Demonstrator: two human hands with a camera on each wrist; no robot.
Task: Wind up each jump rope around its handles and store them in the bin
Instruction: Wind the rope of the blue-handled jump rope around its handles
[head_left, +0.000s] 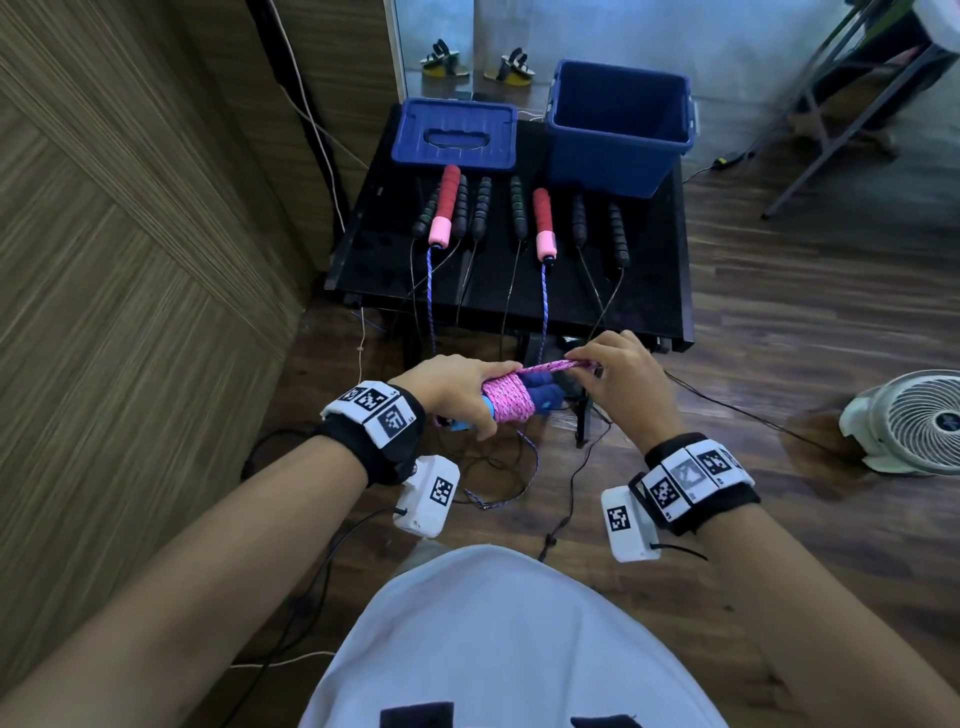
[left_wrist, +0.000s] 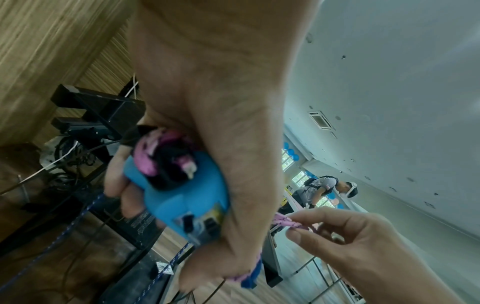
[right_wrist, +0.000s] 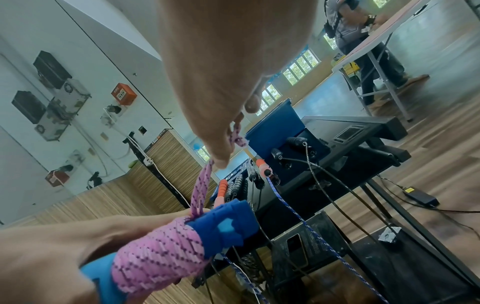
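My left hand (head_left: 457, 387) grips a pair of blue handles (right_wrist: 223, 226) with pink rope (head_left: 509, 397) wound tightly round them. The handles' light blue butt ends (left_wrist: 182, 197) show in the left wrist view. My right hand (head_left: 613, 371) pinches a short doubled loop of the pink rope (right_wrist: 201, 185), pulled taut up from the bundle. The open dark blue bin (head_left: 621, 124) stands at the table's far right. Red-and-pink handles (head_left: 444, 208) with blue rope and several black handles (head_left: 480, 208) lie in a row on the black table (head_left: 649, 280).
The bin's blue lid (head_left: 454, 132) lies flat at the table's far left. Ropes and cables (head_left: 498, 478) trail over the wooden floor below my hands. A white fan (head_left: 914, 421) stands on the floor at right. A wooden wall (head_left: 130, 234) runs along the left.
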